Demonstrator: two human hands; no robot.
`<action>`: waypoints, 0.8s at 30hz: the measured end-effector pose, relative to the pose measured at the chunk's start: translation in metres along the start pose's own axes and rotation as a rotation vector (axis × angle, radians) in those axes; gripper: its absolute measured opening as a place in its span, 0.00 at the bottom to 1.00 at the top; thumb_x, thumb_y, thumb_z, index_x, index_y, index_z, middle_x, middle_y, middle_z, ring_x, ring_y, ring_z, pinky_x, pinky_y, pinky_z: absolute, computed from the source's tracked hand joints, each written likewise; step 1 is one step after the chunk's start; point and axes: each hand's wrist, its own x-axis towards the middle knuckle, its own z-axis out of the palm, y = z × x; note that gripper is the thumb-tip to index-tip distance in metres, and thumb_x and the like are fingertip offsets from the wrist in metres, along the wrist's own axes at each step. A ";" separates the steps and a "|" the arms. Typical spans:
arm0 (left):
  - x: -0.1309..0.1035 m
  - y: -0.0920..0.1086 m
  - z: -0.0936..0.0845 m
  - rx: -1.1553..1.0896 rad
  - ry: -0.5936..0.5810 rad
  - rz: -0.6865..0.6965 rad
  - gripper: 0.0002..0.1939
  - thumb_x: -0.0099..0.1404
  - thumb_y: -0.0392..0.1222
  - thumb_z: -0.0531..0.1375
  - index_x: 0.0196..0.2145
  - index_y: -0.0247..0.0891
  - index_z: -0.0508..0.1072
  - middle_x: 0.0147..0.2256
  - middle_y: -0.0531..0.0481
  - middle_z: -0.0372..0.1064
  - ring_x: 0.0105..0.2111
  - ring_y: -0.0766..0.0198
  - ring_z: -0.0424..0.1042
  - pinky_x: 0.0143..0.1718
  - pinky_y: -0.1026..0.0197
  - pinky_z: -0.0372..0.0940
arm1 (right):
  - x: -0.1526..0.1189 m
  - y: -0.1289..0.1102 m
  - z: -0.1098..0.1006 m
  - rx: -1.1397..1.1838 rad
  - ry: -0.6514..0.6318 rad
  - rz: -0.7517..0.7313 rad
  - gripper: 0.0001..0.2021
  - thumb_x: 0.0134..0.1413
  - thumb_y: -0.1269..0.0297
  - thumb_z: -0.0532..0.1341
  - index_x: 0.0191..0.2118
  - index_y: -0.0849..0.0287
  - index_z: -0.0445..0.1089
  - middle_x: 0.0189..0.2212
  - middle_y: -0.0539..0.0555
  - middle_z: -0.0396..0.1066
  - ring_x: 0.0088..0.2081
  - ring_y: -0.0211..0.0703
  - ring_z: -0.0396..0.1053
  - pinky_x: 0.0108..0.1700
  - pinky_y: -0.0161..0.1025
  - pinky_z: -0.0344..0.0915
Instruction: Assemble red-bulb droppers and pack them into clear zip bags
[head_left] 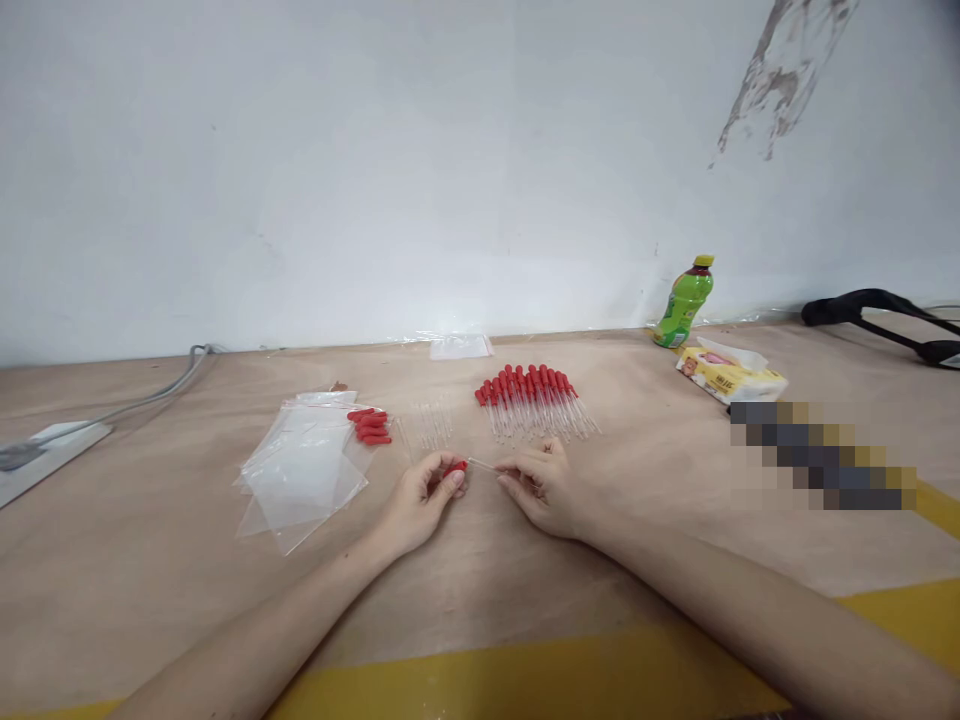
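Note:
Between thumb and fingers my left hand (425,500) pinches a red rubber dropper bulb (456,467), its mouth facing right. My right hand (541,487) grips a thin glass dropper tube (484,465), whose left end is at the bulb's mouth; whether it is inside I cannot tell. Beyond my right hand lies a fanned row of droppers (532,395), red bulbs on clear tubes. Loose red bulbs (371,427) are piled beyond my left hand, with several bare glass tubes (433,425) beside them.
Clear plastic bags (300,465) lie stacked on the left. A power strip (52,455) with a grey cable is at the far left. To the right stand a green bottle (684,305) and a tissue pack (731,375); a black frame-like object (885,315) lies farther right.

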 end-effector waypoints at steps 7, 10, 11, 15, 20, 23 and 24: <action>0.000 0.002 0.003 -0.064 0.049 -0.041 0.12 0.60 0.45 0.55 0.36 0.34 0.66 0.27 0.51 0.67 0.27 0.67 0.68 0.31 0.63 0.64 | 0.000 -0.001 0.001 0.045 -0.045 -0.014 0.08 0.55 0.65 0.53 0.35 0.59 0.68 0.22 0.47 0.68 0.23 0.32 0.60 0.38 0.39 0.49; -0.001 0.001 0.002 -0.052 0.080 -0.060 0.12 0.59 0.46 0.55 0.35 0.33 0.67 0.25 0.51 0.67 0.25 0.68 0.68 0.28 0.65 0.64 | 0.000 0.002 0.004 0.071 -0.079 -0.015 0.08 0.54 0.64 0.53 0.34 0.59 0.68 0.21 0.47 0.66 0.23 0.32 0.60 0.37 0.37 0.50; -0.001 0.001 0.002 -0.048 0.086 -0.065 0.12 0.59 0.46 0.55 0.35 0.33 0.67 0.24 0.52 0.67 0.24 0.68 0.67 0.27 0.65 0.64 | 0.000 0.003 0.005 0.077 -0.088 -0.015 0.08 0.54 0.64 0.54 0.34 0.59 0.68 0.21 0.47 0.66 0.23 0.33 0.60 0.37 0.37 0.51; -0.004 0.004 0.000 -0.051 0.054 -0.057 0.12 0.59 0.46 0.55 0.34 0.33 0.68 0.21 0.52 0.66 0.22 0.69 0.66 0.25 0.66 0.64 | 0.002 0.006 0.002 0.086 -0.145 -0.008 0.09 0.55 0.63 0.54 0.35 0.57 0.70 0.22 0.48 0.69 0.25 0.34 0.61 0.37 0.38 0.51; -0.009 0.009 -0.001 -0.010 -0.039 -0.027 0.11 0.59 0.44 0.55 0.34 0.34 0.69 0.24 0.52 0.68 0.24 0.69 0.68 0.28 0.66 0.65 | 0.009 0.010 -0.011 0.051 -0.251 -0.077 0.10 0.56 0.63 0.53 0.38 0.55 0.70 0.27 0.49 0.71 0.25 0.34 0.60 0.39 0.39 0.49; -0.010 0.011 -0.001 0.073 -0.071 -0.033 0.11 0.59 0.44 0.55 0.34 0.34 0.70 0.24 0.52 0.68 0.23 0.69 0.67 0.26 0.67 0.64 | 0.011 0.010 -0.016 -0.050 -0.266 -0.151 0.10 0.56 0.64 0.53 0.38 0.55 0.71 0.27 0.50 0.71 0.24 0.34 0.59 0.37 0.40 0.46; -0.011 0.011 -0.001 0.108 -0.074 -0.030 0.11 0.59 0.44 0.55 0.34 0.34 0.71 0.24 0.52 0.68 0.23 0.69 0.67 0.26 0.67 0.63 | 0.011 0.009 -0.016 -0.088 -0.255 -0.174 0.10 0.56 0.64 0.52 0.38 0.56 0.71 0.27 0.50 0.71 0.24 0.34 0.58 0.37 0.40 0.45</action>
